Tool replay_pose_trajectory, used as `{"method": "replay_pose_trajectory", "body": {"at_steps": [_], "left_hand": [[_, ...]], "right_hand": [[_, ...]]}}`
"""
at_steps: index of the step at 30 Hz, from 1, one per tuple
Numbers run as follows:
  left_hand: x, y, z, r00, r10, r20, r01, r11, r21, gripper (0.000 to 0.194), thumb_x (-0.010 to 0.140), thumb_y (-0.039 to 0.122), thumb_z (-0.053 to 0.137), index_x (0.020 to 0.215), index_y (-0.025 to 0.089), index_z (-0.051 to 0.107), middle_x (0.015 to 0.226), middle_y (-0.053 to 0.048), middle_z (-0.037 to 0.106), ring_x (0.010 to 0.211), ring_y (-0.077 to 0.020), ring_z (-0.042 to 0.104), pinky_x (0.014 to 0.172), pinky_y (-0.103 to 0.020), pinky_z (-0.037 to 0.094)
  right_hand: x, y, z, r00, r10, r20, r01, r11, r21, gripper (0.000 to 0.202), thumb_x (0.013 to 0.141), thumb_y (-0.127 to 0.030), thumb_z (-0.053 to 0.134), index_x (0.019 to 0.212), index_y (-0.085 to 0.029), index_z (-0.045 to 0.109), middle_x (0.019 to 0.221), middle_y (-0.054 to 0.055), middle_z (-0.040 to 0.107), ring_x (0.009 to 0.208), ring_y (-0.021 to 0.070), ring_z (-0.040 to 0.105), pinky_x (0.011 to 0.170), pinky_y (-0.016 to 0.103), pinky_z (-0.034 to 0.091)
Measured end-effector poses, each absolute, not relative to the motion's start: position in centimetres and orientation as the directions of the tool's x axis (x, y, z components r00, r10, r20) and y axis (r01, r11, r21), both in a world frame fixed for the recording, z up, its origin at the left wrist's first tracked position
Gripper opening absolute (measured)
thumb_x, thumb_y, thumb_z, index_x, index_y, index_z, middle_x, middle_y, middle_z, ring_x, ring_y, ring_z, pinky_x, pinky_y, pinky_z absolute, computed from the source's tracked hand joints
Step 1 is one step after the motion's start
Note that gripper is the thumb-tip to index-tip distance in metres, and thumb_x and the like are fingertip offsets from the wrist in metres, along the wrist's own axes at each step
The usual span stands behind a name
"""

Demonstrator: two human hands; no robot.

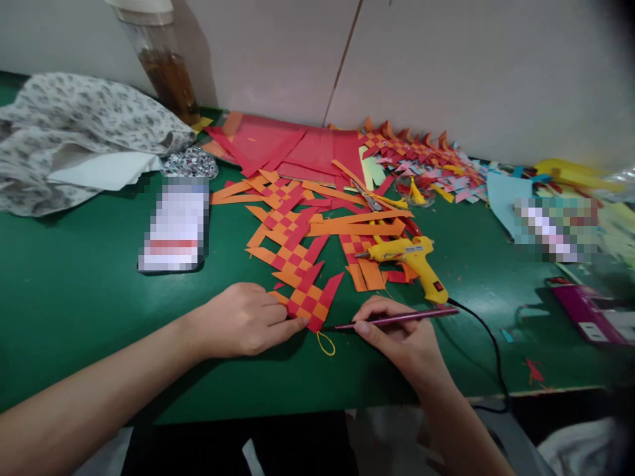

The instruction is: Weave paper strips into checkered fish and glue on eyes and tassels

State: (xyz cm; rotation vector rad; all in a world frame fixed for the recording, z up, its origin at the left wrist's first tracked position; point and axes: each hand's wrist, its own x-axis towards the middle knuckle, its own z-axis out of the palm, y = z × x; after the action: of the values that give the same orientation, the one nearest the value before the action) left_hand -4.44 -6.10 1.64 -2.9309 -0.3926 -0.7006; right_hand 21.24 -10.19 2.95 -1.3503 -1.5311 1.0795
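Observation:
My left hand is closed, its fingers curled and the index fingertip pressing the lower corner of a woven red-and-orange paper piece against the table. From that corner hangs a small yellow string loop. Between the thumb and fingers of my right hand is a slim purple pen-like tool. Its thin dark tip points left, close beside the corner with the loop; whether it touches the paper I cannot tell. More woven paper pieces overlap in a row above.
A yellow glue gun lies to the right, its black cord running to the table's front edge. On the left are a phone and patterned cloth. Loose paper strips, scissors and a drink bottle are farther back.

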Motion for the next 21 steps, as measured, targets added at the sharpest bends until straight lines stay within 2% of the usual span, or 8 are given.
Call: {"method": "replay_pose_trajectory", "body": {"at_steps": [8, 21], "left_hand": [[-4.49, -6.13, 1.5, 0.861, 0.222, 0.458, 0.272, -0.961, -0.046, 0.019, 0.092, 0.011, 0.044, 0.103, 0.014, 0.06, 0.057, 0.003, 0.056, 0.049, -0.0129, 0.053, 0.042, -0.027, 0.032], [-4.5, -6.1, 1.47, 0.861, 0.217, 0.459, 0.27, -0.961, -0.054, 0.019, 0.092, 0.011, 0.044, 0.103, 0.015, 0.059, 0.057, 0.004, 0.056, 0.048, -0.0127, 0.052, 0.041, -0.028, 0.031]], "right_hand": [[21.36, -10.27, 3.02, -0.077, 0.997, 0.01, 0.262, 0.03, -0.965, 0.006, 0.071, -0.024, 0.074, 0.068, -0.022, 0.069, 0.067, 0.001, 0.066, 0.06, 0.0118, 0.061, 0.053, 0.019, 0.049], [21.39, -10.27, 2.75, -0.098, 0.995, 0.023, 0.255, 0.047, -0.966, 0.007, 0.074, -0.022, 0.073, 0.068, -0.022, 0.068, 0.067, -0.001, 0.065, 0.063, 0.0101, 0.06, 0.057, 0.017, 0.048]]}}
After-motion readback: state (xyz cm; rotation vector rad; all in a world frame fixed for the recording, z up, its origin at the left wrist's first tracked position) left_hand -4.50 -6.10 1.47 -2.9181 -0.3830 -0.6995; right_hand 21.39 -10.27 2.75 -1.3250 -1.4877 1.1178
